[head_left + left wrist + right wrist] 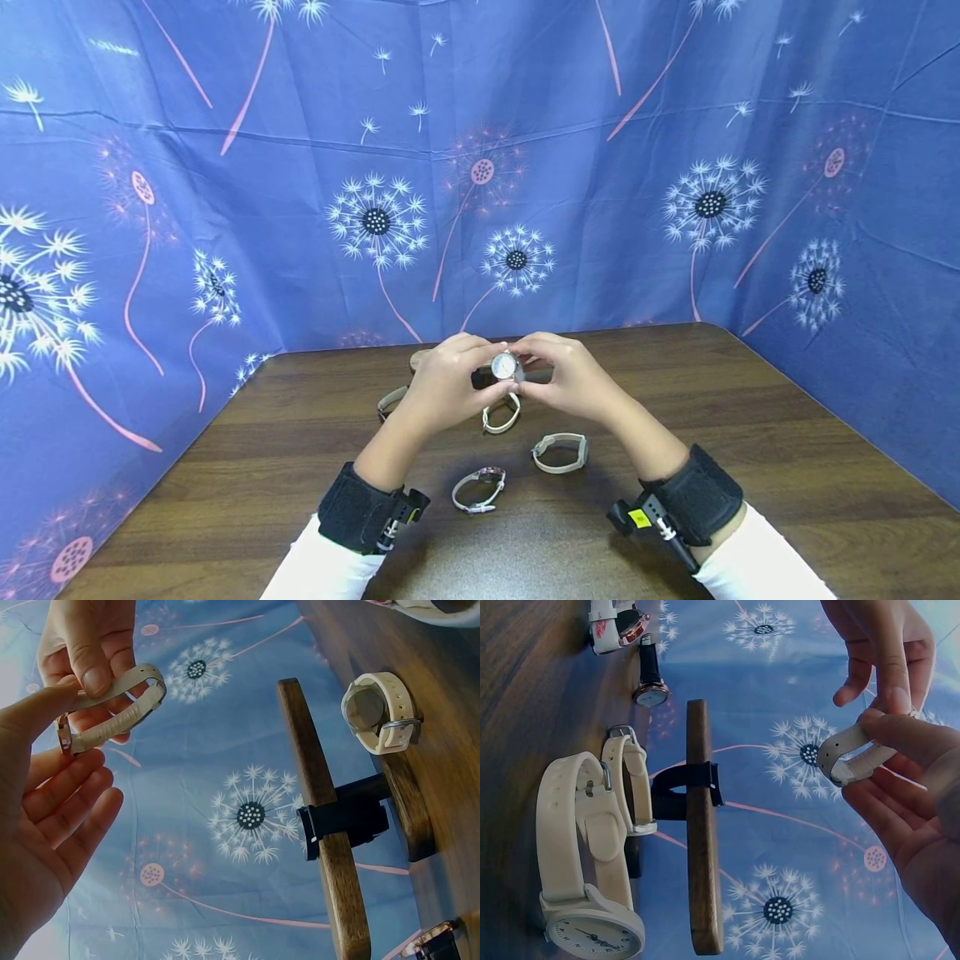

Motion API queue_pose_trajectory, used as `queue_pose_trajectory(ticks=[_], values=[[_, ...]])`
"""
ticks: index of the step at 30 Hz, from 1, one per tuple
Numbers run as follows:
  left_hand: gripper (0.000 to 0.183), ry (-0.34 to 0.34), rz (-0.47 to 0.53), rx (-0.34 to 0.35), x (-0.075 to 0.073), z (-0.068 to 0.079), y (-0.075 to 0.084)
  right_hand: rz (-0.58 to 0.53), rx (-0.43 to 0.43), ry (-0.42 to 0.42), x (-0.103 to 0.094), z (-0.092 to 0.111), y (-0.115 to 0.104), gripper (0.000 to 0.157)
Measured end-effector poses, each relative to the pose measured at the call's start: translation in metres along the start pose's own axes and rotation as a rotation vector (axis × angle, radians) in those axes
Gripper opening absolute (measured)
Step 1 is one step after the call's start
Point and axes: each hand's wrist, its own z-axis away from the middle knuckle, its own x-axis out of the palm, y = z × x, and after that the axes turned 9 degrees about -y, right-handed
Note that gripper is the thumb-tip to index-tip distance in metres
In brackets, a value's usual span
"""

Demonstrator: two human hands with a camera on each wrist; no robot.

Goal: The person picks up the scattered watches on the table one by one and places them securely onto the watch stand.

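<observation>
A wristwatch (504, 366) with a round white dial and pale strap is held up between both hands, its dial turned toward the head view. At its case, my left hand (450, 371) pinches with thumb and fingers; the left wrist view shows its other fingers spread below. From the opposite side my right hand (566, 373) grips the watch; in the right wrist view its thumb and fingers pinch the pale strap (845, 742). The strap forms a loop. Beyond the hands stands a wooden bar (341, 892) on a black support, mostly hidden in the head view.
Several watches lie on the brown wooden table (750, 433): a white-strapped one (501, 428), a beige one (560, 467), one with a pinkish case (480, 507), and a darker one (382, 408) at left. A blue dandelion-print cloth (600, 208) hangs behind.
</observation>
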Motion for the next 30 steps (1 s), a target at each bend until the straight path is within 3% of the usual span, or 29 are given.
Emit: queue_pose_trajectory(ticks=[6,10,17,26,30], values=[[0.052,-0.012,0.037,-0.012,-0.002,0.000,0.000,-0.045,0.004,0.015,-0.001,0.000,0.001,0.037],[0.055,-0.011,0.017,-0.056,-0.004,0.002,-0.002,-0.065,0.039,0.035,-0.006,0.001,0.003,0.035],[0.054,-0.064,0.022,-0.102,-0.010,0.003,-0.008,-0.094,0.089,0.101,-0.019,0.005,0.013,0.036],[0.048,-0.133,0.041,-0.204,-0.016,0.007,-0.023,-0.146,0.271,0.234,-0.048,0.019,0.036,0.037],[0.044,-0.180,0.029,-0.253,-0.015,0.012,-0.032,-0.170,0.312,0.267,-0.056,0.027,0.047,0.037]])
